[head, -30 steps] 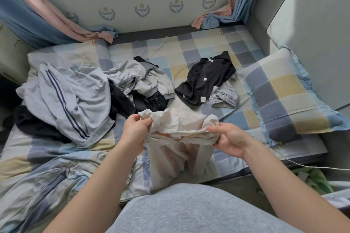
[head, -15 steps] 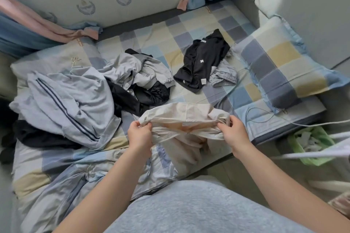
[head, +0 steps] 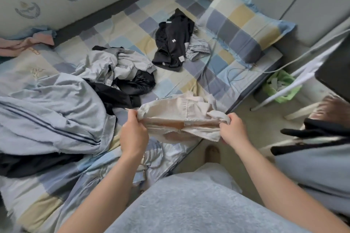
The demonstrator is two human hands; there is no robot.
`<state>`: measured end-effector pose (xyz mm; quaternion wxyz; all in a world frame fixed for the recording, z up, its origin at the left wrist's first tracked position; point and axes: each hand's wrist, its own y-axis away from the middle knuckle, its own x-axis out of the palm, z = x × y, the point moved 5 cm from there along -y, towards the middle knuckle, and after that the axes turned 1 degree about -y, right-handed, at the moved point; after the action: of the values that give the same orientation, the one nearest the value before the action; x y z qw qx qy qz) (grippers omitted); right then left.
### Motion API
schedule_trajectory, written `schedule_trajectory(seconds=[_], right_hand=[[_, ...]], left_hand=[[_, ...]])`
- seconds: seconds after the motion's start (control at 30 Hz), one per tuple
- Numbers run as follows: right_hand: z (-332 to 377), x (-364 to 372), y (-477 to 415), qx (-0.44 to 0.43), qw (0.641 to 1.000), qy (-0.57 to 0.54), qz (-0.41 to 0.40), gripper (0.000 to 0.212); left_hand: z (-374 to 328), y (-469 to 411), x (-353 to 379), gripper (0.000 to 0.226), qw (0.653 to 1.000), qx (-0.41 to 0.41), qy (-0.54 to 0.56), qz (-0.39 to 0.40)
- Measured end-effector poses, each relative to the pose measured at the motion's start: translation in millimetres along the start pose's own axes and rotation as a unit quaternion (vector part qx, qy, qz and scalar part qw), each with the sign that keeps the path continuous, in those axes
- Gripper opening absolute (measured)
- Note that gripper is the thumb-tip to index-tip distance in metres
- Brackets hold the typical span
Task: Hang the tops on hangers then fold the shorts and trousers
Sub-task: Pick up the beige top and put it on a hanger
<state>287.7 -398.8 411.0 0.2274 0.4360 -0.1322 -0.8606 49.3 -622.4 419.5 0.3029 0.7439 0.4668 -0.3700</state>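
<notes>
- The person is standing at the near side of a bed (head: 132,26) covered in a blue, grey and yellow checked sheet. They are holding a cream zip-front fabric garment (head: 180,109) up between both hands, just above the bed's near edge.
- The left hand (head: 133,134) is gripping the garment's left end, with the fingers curled tight round a bunch of the cloth.
- The right hand (head: 233,130) is gripping the right end the same way, with fingers and thumb closed round the fabric.
- The garment's top edge is stretching across between the two fists, zip teeth are showing along its lower fold, and the rest is sagging below the hands.
- A black top with a small white cross (head: 173,43) is lying crumpled farther back on the sheet, and a crumpled pale grey garment (head: 198,49) is touching its right side.
- A pile of grey and black clothes (head: 121,70) is sitting left of the middle of the bed.
- A large pale blue garment with dark stripes (head: 53,108) is spreading over the bed's left side.
- A checked pillow (head: 240,28) is lying at the far right end of the bed, and a thin white cable (head: 236,73) is looping on the sheet just near of it.
- On the floor to the right, a bright green bag (head: 280,89) is sitting beside the bed.
</notes>
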Motion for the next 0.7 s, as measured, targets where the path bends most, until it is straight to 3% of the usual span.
schedule_trajectory(seconds=[0.07, 0.13, 0.23, 0.3, 0.37, 0.43, 0.5, 0.6, 0.7], right_hand=[[-13, -9, 13, 0.026, 0.999, 0.012, -0.032, 0.014], [-25, -23, 25, 0.041, 0.996, 0.048, -0.063, 0.018], [-48, -46, 42, 0.070, 0.991, 0.032, -0.107, 0.021], [-68, -64, 53, 0.102, 0.983, -0.042, -0.146, 0.028], [-97, -80, 67, 0.174, 0.935, -0.255, -0.174, 0.041], [-126, -93, 84, 0.222, 0.824, -0.483, -0.196, 0.045], [-155, -113, 104, 0.233, 0.739, -0.591, -0.225, 0.039], [-203, -143, 142, 0.237, 0.693, -0.630, -0.258, 0.025], [-259, -170, 185, 0.260, 0.681, -0.602, -0.327, 0.015]], left_hand=[[-2, 5, 6, 0.017, 0.997, -0.012, 0.064, 0.039], [-2, 5, 20, 0.016, 0.969, -0.117, 0.190, 0.101], [-23, 21, 46, 0.023, 0.848, -0.275, 0.395, 0.221], [-50, 36, 58, 0.022, 0.817, -0.277, 0.415, 0.288], [-81, 55, 68, 0.022, 0.819, -0.244, 0.391, 0.343], [-111, 81, 79, 0.012, 0.828, -0.186, 0.342, 0.405], [-140, 107, 87, 0.024, 0.828, -0.105, 0.296, 0.465], [-178, 152, 104, 0.052, 0.813, 0.071, 0.182, 0.548], [-209, 200, 129, 0.030, 0.837, 0.257, -0.007, 0.483]])
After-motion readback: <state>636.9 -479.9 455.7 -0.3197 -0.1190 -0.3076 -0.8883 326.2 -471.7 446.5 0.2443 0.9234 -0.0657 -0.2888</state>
